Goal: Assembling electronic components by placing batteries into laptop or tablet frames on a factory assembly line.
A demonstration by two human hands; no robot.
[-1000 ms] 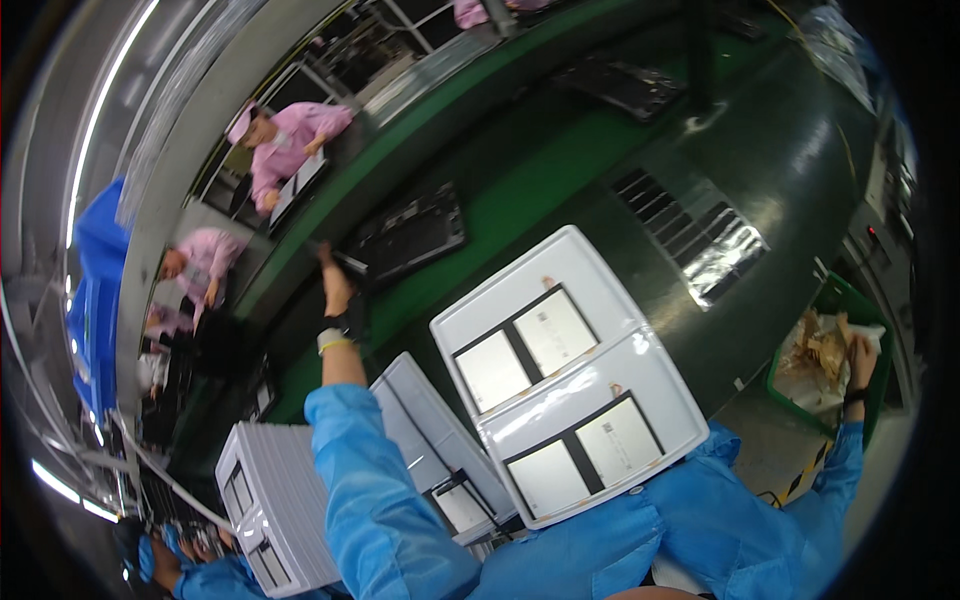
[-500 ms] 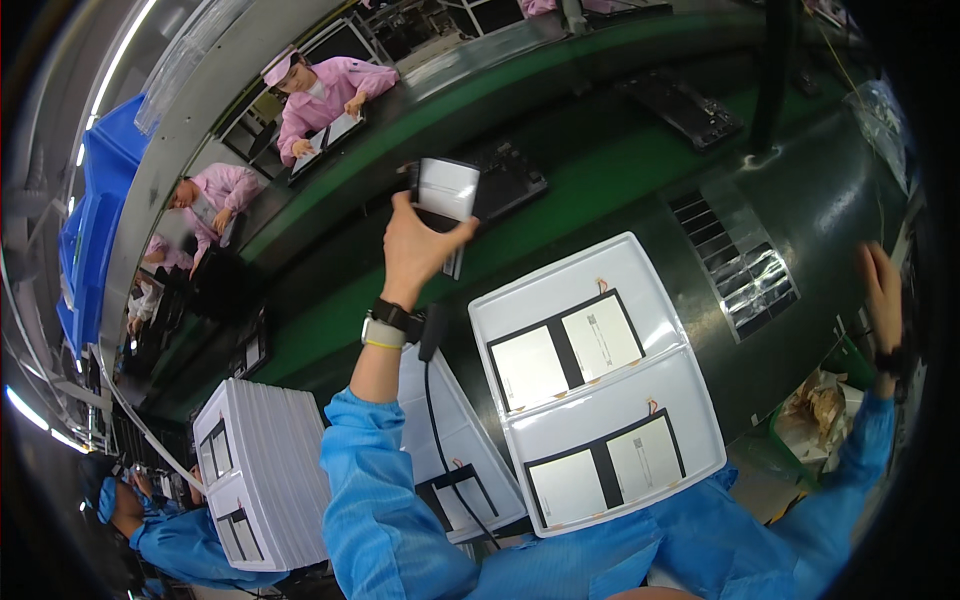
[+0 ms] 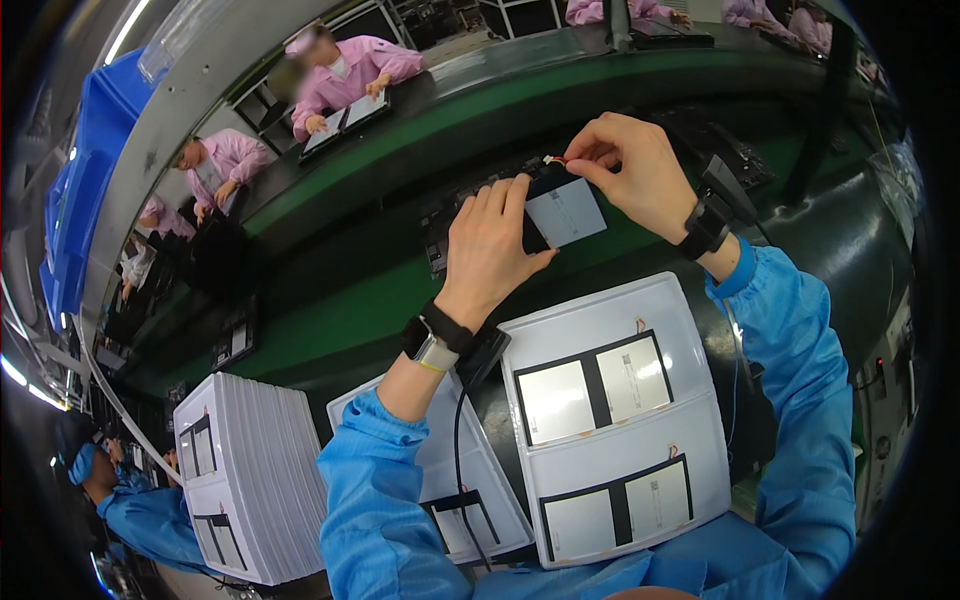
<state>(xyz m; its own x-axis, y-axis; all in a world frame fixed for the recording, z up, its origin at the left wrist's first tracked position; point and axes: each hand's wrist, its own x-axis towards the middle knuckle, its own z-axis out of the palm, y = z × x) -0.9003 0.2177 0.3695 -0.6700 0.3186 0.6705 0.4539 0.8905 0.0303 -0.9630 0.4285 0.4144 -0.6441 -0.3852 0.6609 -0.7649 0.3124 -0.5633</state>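
Left hand curls over a flat, pale-grey and black two-cell pack, gripping it across, thumb at near edge, fingertips at far edge. Pack sits over a dark electronic chassis on a green conveyor surface. Right hand pinches a thin red lead with white tip between thumb and forefinger, beside the pack's far edge. Nearer the body: white plastic tray bearing two similar packs; left, a tall stack of white trays.

Blue sleeves, black wrist straps (plus, seemingly, a pale left band)
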